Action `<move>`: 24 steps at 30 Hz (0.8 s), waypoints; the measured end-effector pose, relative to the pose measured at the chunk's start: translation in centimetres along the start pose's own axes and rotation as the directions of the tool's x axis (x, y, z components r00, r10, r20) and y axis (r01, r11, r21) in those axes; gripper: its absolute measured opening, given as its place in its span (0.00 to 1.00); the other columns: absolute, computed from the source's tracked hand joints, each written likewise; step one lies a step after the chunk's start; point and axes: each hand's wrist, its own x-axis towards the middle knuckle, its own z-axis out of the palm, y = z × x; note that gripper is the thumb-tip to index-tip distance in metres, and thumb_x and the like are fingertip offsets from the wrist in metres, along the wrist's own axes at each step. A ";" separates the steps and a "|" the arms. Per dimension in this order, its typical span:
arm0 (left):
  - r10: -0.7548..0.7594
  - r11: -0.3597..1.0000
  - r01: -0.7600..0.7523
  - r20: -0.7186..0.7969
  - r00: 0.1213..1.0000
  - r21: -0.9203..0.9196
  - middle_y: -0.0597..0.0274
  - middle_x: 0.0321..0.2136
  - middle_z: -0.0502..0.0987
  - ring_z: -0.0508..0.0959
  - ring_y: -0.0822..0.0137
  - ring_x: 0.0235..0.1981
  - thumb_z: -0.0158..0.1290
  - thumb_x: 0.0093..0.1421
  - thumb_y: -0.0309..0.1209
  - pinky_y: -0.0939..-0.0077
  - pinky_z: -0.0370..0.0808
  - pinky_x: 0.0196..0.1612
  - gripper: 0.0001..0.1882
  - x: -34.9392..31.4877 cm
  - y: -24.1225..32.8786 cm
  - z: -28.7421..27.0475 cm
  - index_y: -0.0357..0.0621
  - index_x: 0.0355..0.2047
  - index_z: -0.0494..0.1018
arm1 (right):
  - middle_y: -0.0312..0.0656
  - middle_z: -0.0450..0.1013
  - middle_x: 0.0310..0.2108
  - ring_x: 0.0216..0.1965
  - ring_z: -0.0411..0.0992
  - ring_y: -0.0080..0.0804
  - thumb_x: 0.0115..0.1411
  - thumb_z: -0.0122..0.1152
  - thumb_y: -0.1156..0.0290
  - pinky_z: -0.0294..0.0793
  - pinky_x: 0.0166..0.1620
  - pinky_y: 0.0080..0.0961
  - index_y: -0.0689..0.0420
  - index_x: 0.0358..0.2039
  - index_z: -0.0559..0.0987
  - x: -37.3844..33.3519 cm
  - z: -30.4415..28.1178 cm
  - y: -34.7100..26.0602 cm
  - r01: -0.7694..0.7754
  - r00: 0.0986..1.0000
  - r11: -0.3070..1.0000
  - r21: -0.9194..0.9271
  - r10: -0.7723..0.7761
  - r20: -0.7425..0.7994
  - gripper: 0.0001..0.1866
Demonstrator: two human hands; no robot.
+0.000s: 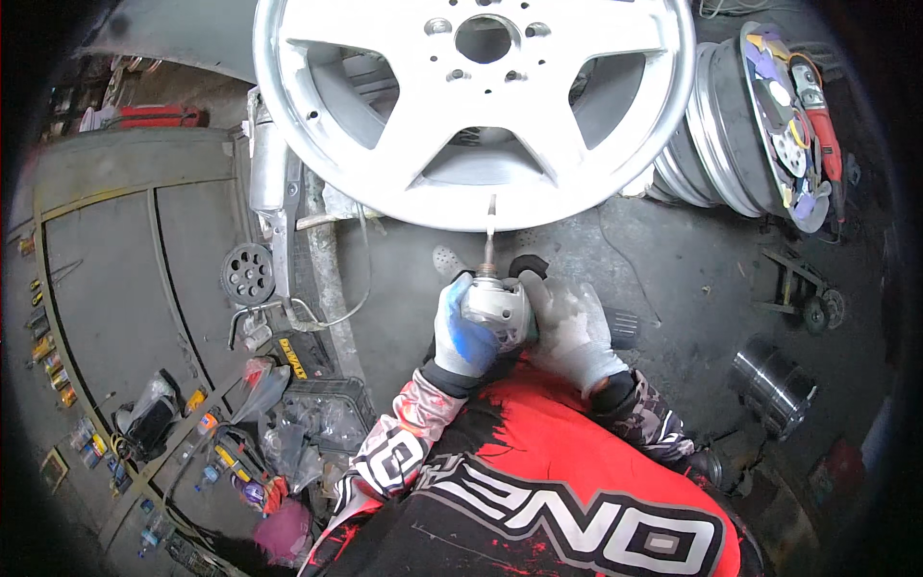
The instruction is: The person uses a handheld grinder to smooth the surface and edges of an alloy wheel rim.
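A large silver-white alloy wheel (567,125) with broad spokes fills the top of the head view. In front of its lower rim I hold a grey angle grinder (500,306). A narrow metal bit (490,231) sticks out of the grinder's head; its tip overlaps the rim in the picture, and I cannot tell whether they touch. My left hand (463,332), in a white and blue glove, wraps the grinder's left side. Closed against its right side is my right hand (575,332), in a greyish white glove. A black rounded part (529,265) shows by its fingertips.
Several wheel rims (716,135) lie stacked at the right, with abrasive discs and a red power tool (819,125) by the end one. A metal drum (774,387) stands lower right. At lower left are an open tool case (332,409), plastic bags and bottles. A hose (365,279) hangs left of the wheel.
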 end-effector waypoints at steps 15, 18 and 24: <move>-0.264 0.891 0.258 0.037 0.964 -0.373 0.55 0.41 0.82 0.83 0.57 0.44 0.52 0.67 0.52 0.59 0.79 0.52 0.24 1.9 5.0 -4.4 0.41 0.45 0.76 | 0.48 0.76 0.44 0.40 0.77 0.46 0.51 0.64 0.67 0.72 0.44 0.44 0.53 0.51 0.73 3.2 1.3 -3.0 0.143 0.982 0.988 0.056 -0.135 -0.129 0.25; -0.312 0.868 0.296 0.027 0.950 -0.400 0.56 0.41 0.82 0.83 0.56 0.44 0.51 0.67 0.51 0.59 0.79 0.51 0.24 1.9 2.7 -3.3 0.41 0.46 0.76 | 0.46 0.77 0.42 0.42 0.77 0.47 0.51 0.64 0.67 0.73 0.45 0.44 0.54 0.52 0.73 1.6 1.1 -1.8 0.033 0.999 0.995 0.096 -0.029 -0.045 0.26; -0.306 0.894 0.268 -0.051 0.951 -0.360 0.56 0.40 0.83 0.83 0.56 0.42 0.51 0.67 0.51 0.59 0.79 0.52 0.24 1.6 2.0 -2.0 0.41 0.45 0.77 | 0.46 0.77 0.40 0.43 0.78 0.47 0.52 0.65 0.67 0.72 0.45 0.45 0.54 0.54 0.71 0.9 0.7 -1.2 -0.025 0.999 0.997 0.074 0.027 -0.019 0.28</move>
